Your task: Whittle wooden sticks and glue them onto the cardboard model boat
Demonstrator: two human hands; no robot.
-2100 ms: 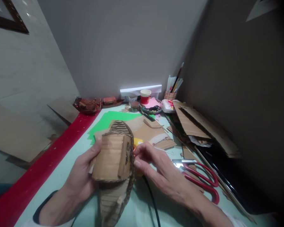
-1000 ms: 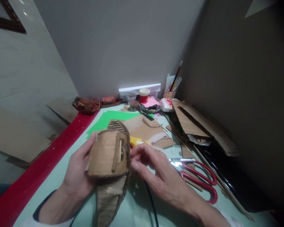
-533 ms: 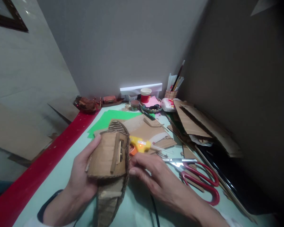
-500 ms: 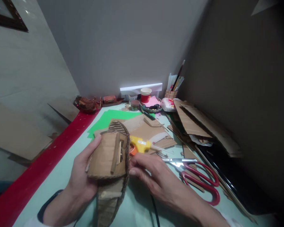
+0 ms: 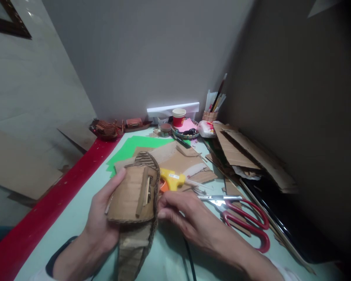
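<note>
A cardboard model boat (image 5: pixel 131 197) with a curved roof over its middle is tilted up in front of me. One long strip of cardboard lies across the roof beside a slot that shows thin sticks inside. My left hand (image 5: pixel 101 218) grips the boat from the left, thumb on the roof. At the boat's right edge, my right hand (image 5: pixel 183 212) has its thumb and forefinger pinched together against the side; the fingertips are partly hidden. Just beyond that hand lies a yellow glue gun (image 5: pixel 173 179) with an orange trigger.
Red-handled scissors (image 5: pixel 245 218) lie right of my right hand. Cardboard sheets (image 5: pixel 242 152) lean over a black glossy object (image 5: pixel 292 222). Green paper (image 5: pixel 134 145) and cardboard scraps cover the middle. Behind stand model boats (image 5: pixel 107 128), a red paper cup (image 5: pixel 179 118) and a brush holder (image 5: pixel 210 116).
The whole view has shifted slightly. Both hands keep nearly the same place on the boat, and its lower end has swung slightly left.
</note>
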